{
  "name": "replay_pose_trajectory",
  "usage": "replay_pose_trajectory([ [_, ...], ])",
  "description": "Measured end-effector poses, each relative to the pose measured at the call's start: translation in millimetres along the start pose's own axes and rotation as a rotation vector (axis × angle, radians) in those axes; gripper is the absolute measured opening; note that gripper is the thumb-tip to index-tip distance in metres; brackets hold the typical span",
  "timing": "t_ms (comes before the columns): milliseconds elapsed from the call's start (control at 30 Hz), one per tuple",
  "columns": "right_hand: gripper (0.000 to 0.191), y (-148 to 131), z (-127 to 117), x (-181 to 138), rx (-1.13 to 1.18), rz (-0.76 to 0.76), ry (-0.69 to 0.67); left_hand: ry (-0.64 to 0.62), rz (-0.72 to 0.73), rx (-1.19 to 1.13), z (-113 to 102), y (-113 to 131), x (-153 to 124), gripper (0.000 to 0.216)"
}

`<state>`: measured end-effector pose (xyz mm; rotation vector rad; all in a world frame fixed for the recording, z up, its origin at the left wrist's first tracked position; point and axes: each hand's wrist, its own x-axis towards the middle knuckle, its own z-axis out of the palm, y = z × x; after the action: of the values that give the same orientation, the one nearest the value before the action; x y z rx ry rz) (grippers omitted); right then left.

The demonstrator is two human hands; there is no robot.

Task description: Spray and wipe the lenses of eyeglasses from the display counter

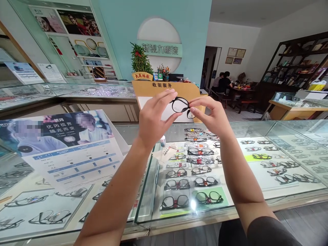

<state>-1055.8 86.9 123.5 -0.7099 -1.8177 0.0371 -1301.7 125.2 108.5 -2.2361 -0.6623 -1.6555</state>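
A pair of black-framed glasses (180,105) is held up in the air above the glass display counter, seen at an angle with one round lens toward me. My left hand (159,112) pinches the frame from the left, thumb at the lower rim and fingers at the upper edge. On the other side, my right hand (208,111) grips it near the bridge between thumb and fingers, partly covering the second lens. Below them, rows of glasses (200,160) lie inside the glass display counter (164,218).
A printed leaflet (74,164) stands on the counter at left. A small white bottle (163,140) and a paper card (165,153) are near my left forearm. Beyond is a wooden cashier desk (143,89) with a plant (140,59). Two people (224,82) sit at a table in back.
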Motion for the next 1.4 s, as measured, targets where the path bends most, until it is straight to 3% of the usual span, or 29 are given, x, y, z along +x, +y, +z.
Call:
replay_pose_trajectory([
  [200, 0.01, 1.1, -3.4, 0.8, 0.073, 0.046, -0.066, -0.006, -0.049, -0.089, -0.7, 12.2, -4.5, 0.057],
  [433, 0.018, 4.0, -5.6, 2.1, 0.426, 0.242, -0.205, -0.042, -0.132, -0.233, -3.6, 10.0, -1.3, 0.07],
  [500, 0.017, 6.8, -3.7, 2.1, 0.416, 0.255, -0.157, 0.027, -0.166, -0.252, 3.2, 11.6, -2.0, 0.081],
  [567, 0.016, 8.8, -0.1, 1.6, 0.348, 0.245, -0.071, 0.203, -0.234, -0.241, 14.9, 17.7, -5.2, 0.086],
  [633, 0.015, 9.3, 5.6, 0.4, 0.241, 0.216, 0.021, 0.373, -0.314, -0.223, 28.0, 27.7, -10.1, 0.063],
  [667, 0.014, 9.0, 9.4, -0.3, 0.176, 0.195, 0.06, 0.394, -0.352, -0.237, 33.9, 33.3, -12.4, 0.044],
  [733, 0.012, 7.4, 18.4, -2.3, 0.032, 0.133, 0.119, 0.3, -0.456, -0.344, 42.1, 43.4, -15.7, 0.025],
  [833, 0.012, 4.6, 34.2, -6.0, -0.218, 0.003, 0.177, 0.126, -0.696, -0.594, 45.4, 50.6, -15.4, 0.03],
  [933, 0.017, 2.5, 49.0, -10.3, -0.438, -0.098, 0.218, 0.118, -0.92, -0.783, 43.5, 47.5, -12.0, 0.04],
  [1033, 0.022, -3.1, 59.1, -14.6, -0.551, -0.127, 0.227, 0.13, -1.043, -0.92, 42.9, 41.0, -10.1, 0.043],
  [1233, 0.024, -26.5, 49.9, -18.7, -0.547, -0.061, 0.141, 0.173, -1.044, -0.922, 44.6, 35.9, -7.6, 0.035],
  [1300, 0.035, -21.5, 32.1, -21.2, -0.513, 0.028, 0.152, 0.149, -1.011, -0.851, 43.4, 36.4, -6.9, 0.031],
  [1400, 0.058, 14.1, -12.0, -35.5, -0.467, 0.224, 0.214, 0.027, -0.954, -0.719, 42.5, 38.3, -8.6, 0.027],
])
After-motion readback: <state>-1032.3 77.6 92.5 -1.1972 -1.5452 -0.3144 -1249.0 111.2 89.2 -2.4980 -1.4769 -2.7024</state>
